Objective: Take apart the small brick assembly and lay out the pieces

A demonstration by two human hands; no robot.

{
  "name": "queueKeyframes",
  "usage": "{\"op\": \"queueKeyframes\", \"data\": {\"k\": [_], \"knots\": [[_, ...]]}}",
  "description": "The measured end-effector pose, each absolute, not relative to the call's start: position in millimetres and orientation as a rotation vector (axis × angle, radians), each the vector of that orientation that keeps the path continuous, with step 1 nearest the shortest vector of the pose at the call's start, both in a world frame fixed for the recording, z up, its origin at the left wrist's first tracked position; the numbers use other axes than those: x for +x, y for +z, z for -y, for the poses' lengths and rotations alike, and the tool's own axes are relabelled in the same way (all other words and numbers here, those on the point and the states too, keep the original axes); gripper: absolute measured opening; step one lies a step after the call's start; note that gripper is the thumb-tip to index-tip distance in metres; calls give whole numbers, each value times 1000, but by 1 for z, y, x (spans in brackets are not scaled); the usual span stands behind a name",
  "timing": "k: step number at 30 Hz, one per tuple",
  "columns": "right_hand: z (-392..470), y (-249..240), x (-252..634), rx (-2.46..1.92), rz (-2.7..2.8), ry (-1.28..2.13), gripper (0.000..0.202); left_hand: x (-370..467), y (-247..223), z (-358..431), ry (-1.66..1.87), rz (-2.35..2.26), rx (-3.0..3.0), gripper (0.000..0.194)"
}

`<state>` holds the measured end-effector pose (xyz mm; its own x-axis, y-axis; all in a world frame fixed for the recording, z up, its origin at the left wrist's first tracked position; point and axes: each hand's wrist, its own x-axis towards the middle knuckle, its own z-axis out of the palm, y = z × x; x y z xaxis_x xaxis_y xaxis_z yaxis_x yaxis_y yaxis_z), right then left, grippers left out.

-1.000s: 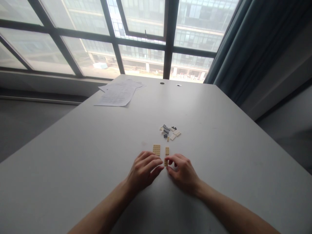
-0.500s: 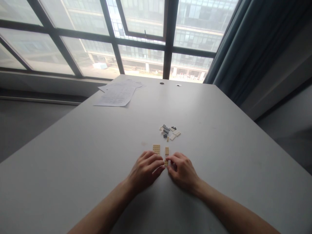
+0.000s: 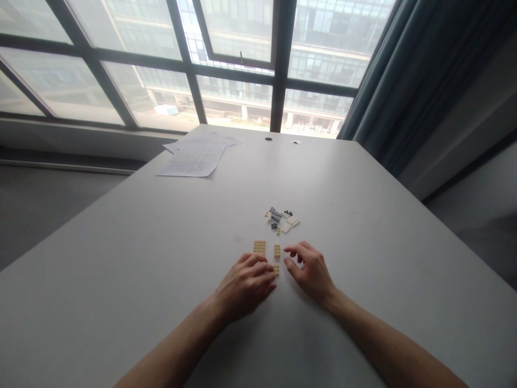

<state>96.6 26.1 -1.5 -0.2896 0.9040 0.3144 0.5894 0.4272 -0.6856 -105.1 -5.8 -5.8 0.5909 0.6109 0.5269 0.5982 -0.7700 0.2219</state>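
Observation:
Near the table's middle, my left hand (image 3: pixel 248 281) has its fingers closed at a small tan piece (image 3: pixel 276 269), which shows partly past its fingertips. My right hand (image 3: pixel 309 268) is apart from it, thumb and fingers spread, with nothing between them. Just left of those fingertips lies a tan studded brick (image 3: pixel 277 250). A wider tan studded plate (image 3: pixel 259 247) lies beyond my left hand, its near edge close to the knuckles. Farther off is a loose pile of small grey, black and white pieces (image 3: pixel 275 215), with a tiny tan piece (image 3: pixel 278 230) at its near side.
Printed paper sheets (image 3: pixel 194 156) lie at the far left of the white table (image 3: pixel 121 242). Two round holes are near its far edge. Large windows stand beyond, and a dark curtain (image 3: pixel 404 70) hangs at the right.
My right hand has let go of the small tan piece, moved right and slightly away from me, and opened. My left hand has shifted slightly right.

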Motion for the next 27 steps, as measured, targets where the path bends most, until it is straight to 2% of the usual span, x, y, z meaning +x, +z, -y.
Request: {"op": "queueKeyframes", "data": {"k": [9, 17, 27], "knots": [[-95, 4, 102, -1326, 2072, 455, 27, -107, -4, 5, 1089, -1074, 2719, 9], [-126, -7, 93, -1412, 2091, 307, 20, -108, -5, 5, 1167, -1076, 2689, 10], [-134, -6, 63, -1481, 2168, 282, 11, -108, -6, 6, 1255, -1172, 2650, 11]]}}
